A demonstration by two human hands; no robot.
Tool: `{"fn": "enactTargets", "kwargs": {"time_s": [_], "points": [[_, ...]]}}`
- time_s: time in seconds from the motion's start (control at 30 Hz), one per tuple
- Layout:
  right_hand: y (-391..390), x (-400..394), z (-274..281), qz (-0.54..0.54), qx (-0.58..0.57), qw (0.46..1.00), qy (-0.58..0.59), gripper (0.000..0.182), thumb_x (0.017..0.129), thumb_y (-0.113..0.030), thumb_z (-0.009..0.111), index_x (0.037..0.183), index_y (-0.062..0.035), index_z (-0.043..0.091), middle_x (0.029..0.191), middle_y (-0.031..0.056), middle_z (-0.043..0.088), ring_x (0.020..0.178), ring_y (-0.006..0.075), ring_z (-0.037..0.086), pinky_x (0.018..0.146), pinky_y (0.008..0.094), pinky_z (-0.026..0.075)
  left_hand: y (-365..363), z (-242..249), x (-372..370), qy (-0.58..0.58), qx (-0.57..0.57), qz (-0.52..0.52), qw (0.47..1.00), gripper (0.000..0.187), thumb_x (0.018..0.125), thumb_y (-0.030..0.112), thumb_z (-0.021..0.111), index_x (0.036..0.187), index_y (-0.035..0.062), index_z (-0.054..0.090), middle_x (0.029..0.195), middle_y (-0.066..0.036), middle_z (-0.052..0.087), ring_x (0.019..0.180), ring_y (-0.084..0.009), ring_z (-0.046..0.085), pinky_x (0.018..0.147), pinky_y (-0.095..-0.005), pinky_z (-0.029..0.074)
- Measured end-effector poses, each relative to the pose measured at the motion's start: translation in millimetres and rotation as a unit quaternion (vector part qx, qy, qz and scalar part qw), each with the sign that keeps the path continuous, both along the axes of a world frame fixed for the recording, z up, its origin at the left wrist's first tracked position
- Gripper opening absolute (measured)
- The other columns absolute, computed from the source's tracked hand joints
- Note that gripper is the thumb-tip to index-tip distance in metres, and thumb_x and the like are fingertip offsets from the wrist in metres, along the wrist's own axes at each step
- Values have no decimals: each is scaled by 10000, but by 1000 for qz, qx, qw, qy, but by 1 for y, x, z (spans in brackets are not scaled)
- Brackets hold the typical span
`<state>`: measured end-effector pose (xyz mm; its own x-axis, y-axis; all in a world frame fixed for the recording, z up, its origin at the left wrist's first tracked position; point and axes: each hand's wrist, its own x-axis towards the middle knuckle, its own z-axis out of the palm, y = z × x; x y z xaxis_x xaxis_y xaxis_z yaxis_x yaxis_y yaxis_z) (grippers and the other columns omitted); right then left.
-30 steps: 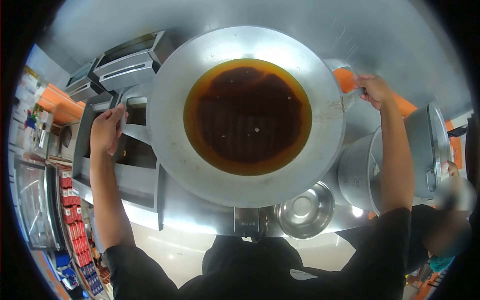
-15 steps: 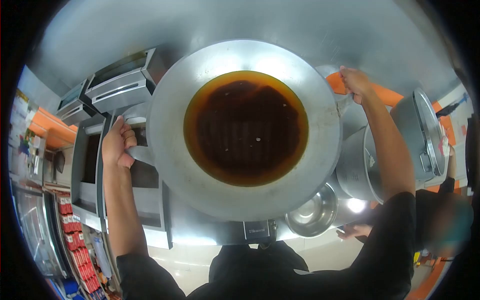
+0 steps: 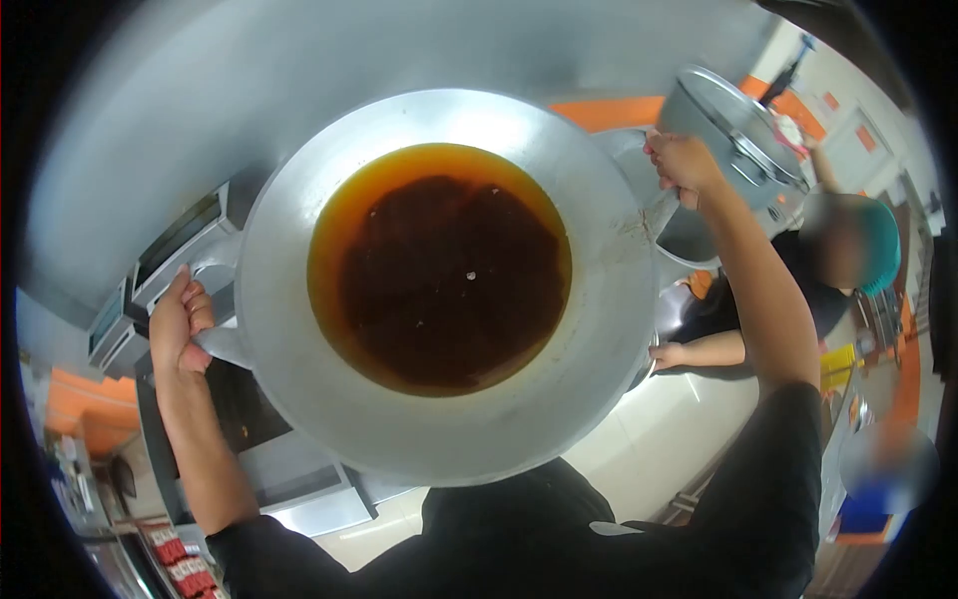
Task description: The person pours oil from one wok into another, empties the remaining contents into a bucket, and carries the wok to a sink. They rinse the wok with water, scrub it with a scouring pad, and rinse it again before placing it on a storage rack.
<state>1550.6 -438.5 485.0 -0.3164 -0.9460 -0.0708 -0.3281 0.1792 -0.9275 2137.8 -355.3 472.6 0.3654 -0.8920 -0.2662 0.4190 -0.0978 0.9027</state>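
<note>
A wide metal wok (image 3: 329, 419) fills the middle of the view, with dark brown-orange liquid (image 3: 449, 280) pooled in it and a few small bits floating on top. My left hand (image 3: 184, 321) is closed round the wok's left handle (image 3: 226, 346). On the other side, my right hand (image 3: 684, 168) grips the right handle (image 3: 657, 212), and its fingers are curled. Both forearms reach along the wok's sides.
A tall lidded pot (image 3: 709, 125) stands beyond my right hand. Another metal pot (image 3: 689, 240) is partly hidden below it. A co-worker in a teal cap (image 3: 880, 245) is at the right, one hand near the wok's rim. Fryer-like equipment (image 3: 264, 439) lies at the left.
The view has turned, so the pots and co-worker sit higher and farther left. The wok and both my hands appear shifted left, and the liquid has moved with the wok. Both hands still hold the handles.
</note>
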Motion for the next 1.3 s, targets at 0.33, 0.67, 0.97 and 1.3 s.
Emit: {"fn": "enactTargets", "kwargs": {"time_s": [0.33,0.67,0.97,1.3], "points": [[269,-47,22,-160,20,984,-76,277,935,-258,500,745,-58,526,604,-51,379,461,36,304,396,199,248,29,28,-53,-7,3,-185,983,343,915,219,548,631,122,383,547,75,272,400,-14,189,318,-174,136],[531,66,26,-422,6,906,-18,291,933,-264,498,751,-46,562,613,-11,430,445,90,354,414,245,299,19,34,-92,-29,-23,-445,895,341,925,226,521,635,125,372,524,65,277,382,-28,183,305,-182,141],[671,283,86,-620,55,783,-5,269,913,-258,512,754,-47,563,632,-3,449,480,90,356,442,267,297,22,64,-96,20,48,-659,750,326,927,231,523,655,126,378,525,68,304,380,-26,218,313,-177,161],[695,541,79,-773,78,629,-13,273,928,-266,483,746,-66,517,576,-50,381,454,72,297,431,249,271,26,62,-118,39,77,-804,588,249,930,163,501,712,94,404,586,48,354,416,-24,274,337,-175,198]]}}
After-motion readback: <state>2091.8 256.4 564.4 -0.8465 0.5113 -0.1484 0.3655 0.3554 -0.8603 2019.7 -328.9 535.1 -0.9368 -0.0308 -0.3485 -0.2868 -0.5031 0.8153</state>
